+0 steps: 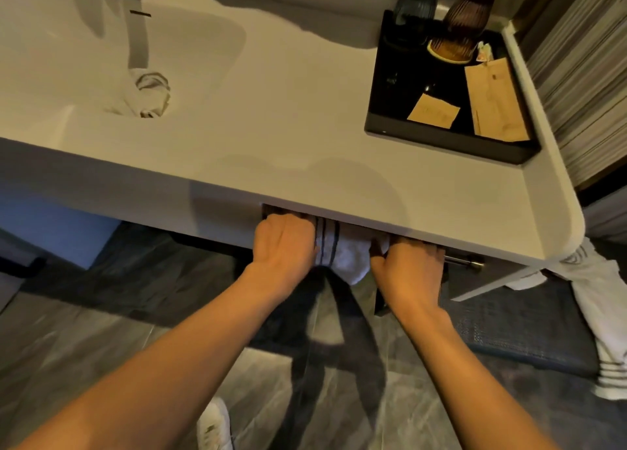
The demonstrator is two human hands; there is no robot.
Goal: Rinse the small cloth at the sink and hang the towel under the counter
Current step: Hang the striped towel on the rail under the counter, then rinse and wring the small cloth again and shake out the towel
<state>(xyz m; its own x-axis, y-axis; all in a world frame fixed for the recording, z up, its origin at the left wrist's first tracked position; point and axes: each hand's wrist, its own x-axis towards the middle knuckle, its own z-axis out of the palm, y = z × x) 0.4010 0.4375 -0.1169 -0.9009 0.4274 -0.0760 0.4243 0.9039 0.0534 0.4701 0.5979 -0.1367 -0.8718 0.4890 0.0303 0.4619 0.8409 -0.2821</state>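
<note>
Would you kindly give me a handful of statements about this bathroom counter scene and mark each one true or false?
1. Both hands, left hand and right hand, are on the striped towel under the counter. True.
2. The small cloth lies on the floor. False: it sits crumpled in the sink, below the faucet.
3. The black tray sits at the counter's right end. True.
4. The tray holds only glasses. False: it also holds brown paper packets.
5. A second towel hangs off the counter's right corner. True.
</note>
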